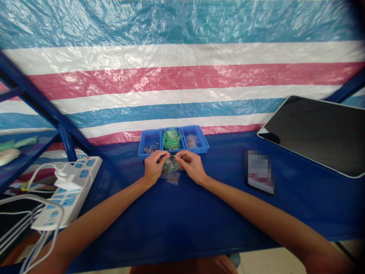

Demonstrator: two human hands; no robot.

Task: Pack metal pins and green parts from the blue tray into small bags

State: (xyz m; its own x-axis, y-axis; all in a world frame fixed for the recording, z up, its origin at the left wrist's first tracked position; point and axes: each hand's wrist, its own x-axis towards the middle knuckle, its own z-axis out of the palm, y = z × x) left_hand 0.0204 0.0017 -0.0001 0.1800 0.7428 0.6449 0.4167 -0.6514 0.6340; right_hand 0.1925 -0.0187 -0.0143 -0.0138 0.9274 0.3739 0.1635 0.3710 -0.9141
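Observation:
My left hand (154, 166) and my right hand (191, 164) meet at the middle of the blue table, thumbs and forefingers pinched close together. Between them is a small clear plastic bag (171, 165) with greenish contents, its top edge at the fingertips. A thin, dark sliver shows there too, too small to make out. Just below lies another small clear bag (172, 178) holding thin brass-coloured pieces. Directly behind the hands stands a blue three-compartment tray (204, 146). Loose metal pins or screws (151, 148) lie in its left compartment, green packets (172, 139) in the middle, and clear bags (192, 141) on the right.
A white power strip (82, 186) with a plugged-in charger (67, 177) and loose white cables lies at the left. To the right are a phone (260, 173) and a large dark-screened panel (316, 133). Striped plastic sheeting (182, 80) hangs behind the table (216, 224).

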